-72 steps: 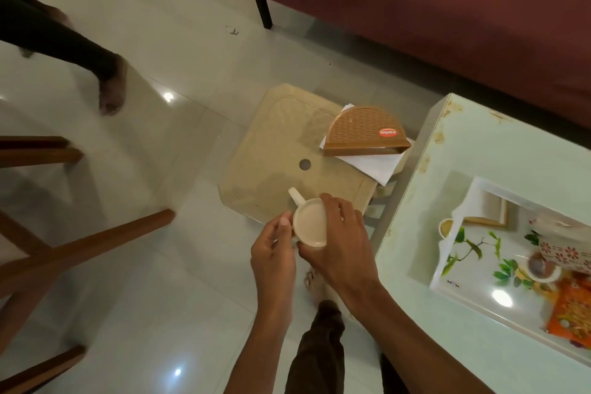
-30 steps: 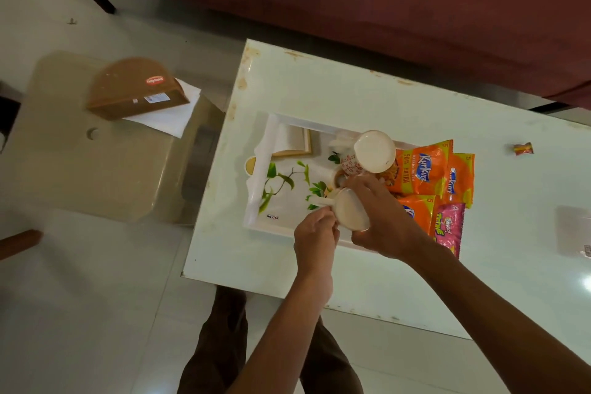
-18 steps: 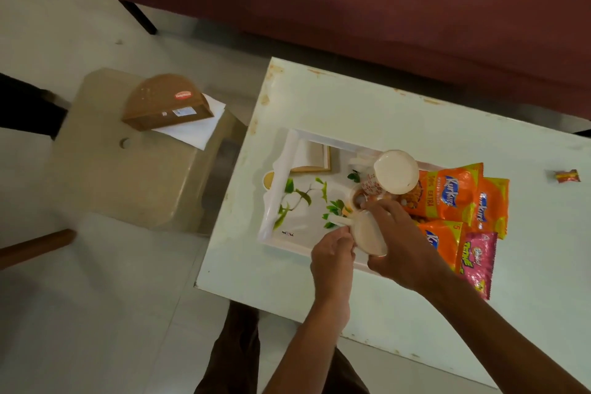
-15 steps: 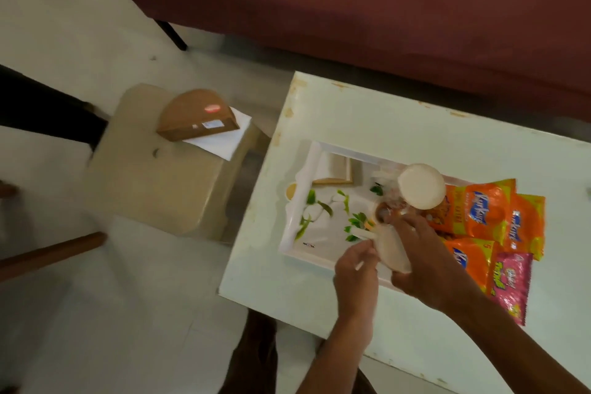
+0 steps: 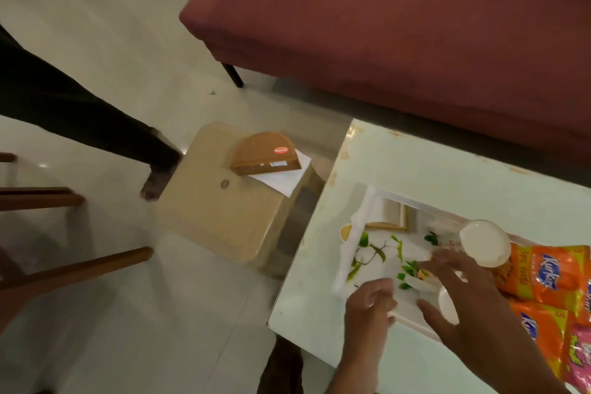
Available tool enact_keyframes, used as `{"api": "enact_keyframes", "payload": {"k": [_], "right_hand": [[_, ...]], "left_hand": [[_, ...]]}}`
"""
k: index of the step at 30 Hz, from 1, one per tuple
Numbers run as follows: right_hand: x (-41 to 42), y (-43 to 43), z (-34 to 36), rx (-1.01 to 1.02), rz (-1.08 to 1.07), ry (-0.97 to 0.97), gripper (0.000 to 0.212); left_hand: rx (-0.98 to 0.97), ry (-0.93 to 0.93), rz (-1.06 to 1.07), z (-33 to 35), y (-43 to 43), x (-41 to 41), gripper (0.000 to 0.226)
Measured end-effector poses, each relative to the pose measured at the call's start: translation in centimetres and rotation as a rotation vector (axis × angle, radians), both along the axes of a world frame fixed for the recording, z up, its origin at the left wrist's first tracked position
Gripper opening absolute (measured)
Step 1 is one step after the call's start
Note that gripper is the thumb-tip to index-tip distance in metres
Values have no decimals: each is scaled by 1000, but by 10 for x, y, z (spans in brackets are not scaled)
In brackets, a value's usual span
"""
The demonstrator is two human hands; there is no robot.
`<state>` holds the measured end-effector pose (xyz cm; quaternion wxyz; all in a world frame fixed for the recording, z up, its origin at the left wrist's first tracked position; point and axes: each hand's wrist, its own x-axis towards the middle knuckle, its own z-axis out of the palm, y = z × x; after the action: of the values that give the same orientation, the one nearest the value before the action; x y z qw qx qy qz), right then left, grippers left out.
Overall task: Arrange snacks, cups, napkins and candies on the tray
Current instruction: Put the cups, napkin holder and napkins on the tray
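Pale table (image 5: 447, 169), stool (image 5: 224, 217) beside, napkin holder (image 5: 263, 153) atop

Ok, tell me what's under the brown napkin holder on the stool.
A white napkin lies under the napkin holder, its corner sticking out toward the table. How far it reaches beneath, or whether more sheets lie there, is covered.

A dark red sofa (image 5: 399, 19) fills the upper right of the frame, one black leg (image 5: 232, 75) showing beneath its corner. In the middle stands a beige plastic stool (image 5: 224, 211) on the pale tiled floor (image 5: 112, 41). A light green table (image 5: 447, 176) occupies the lower right. Brown wooden chair legs (image 5: 64, 272) cross the lower left. Another person's dark trouser leg and bare foot (image 5: 153, 185) enter from the left edge.
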<state>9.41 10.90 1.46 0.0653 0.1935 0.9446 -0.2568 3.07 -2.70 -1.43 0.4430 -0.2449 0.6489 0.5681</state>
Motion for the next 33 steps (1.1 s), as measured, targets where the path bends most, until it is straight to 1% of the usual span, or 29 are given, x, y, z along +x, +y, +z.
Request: {"api": "enact_keyframes", "payload": {"k": [3, 5, 8, 10, 12, 14, 17, 19, 20, 22, 26, 29, 33], "right_hand": [[-29, -19, 15, -157, -57, 56, 44], [-59, -33, 22, -217, -73, 113, 37], [-117, -57, 25, -363, -101, 141, 27], [-166, -71, 17, -435, -141, 146, 24], [-214, -81, 6, -446, -181, 153, 23], [-258, -89, -7, -422, -215, 153, 28], [-304, -93, -27, -331, -241, 141, 38], [-325, -92, -40, -256, -273, 88, 43], [-333, -92, -46, -231, -286, 50, 44], [-342, -90, -58, -217, -278, -30, 46], [-350, -92, -76, -230, -180, -112, 36], [-349, -91, -79, -261, -220, -100, 35], [-342, -95, -64, -383, -305, -18, 26]], "left_hand": [[7, 104, 93, 19, -34, -41, 11], [-19, 160, 157, 30, -60, -75, 12], [-39, 167, 265, 39, -92, -127, 14], [-27, 166, 310, 39, -106, -161, 15], [-5, 184, 335, 37, -111, -192, 16], [14, 199, 344, 32, -115, -221, 13], [12, 192, 351, 21, -114, -257, 17], [-26, 161, 347, 11, -113, -277, 21], [-31, 134, 347, 6, -112, -284, 20], [-25, 79, 330, 0, -111, -293, 15], [-31, 47, 268, -9, -115, -297, 12], [-49, 46, 263, -11, -119, -293, 12], [0, -40, 335, -5, -120, -283, 7]]}}
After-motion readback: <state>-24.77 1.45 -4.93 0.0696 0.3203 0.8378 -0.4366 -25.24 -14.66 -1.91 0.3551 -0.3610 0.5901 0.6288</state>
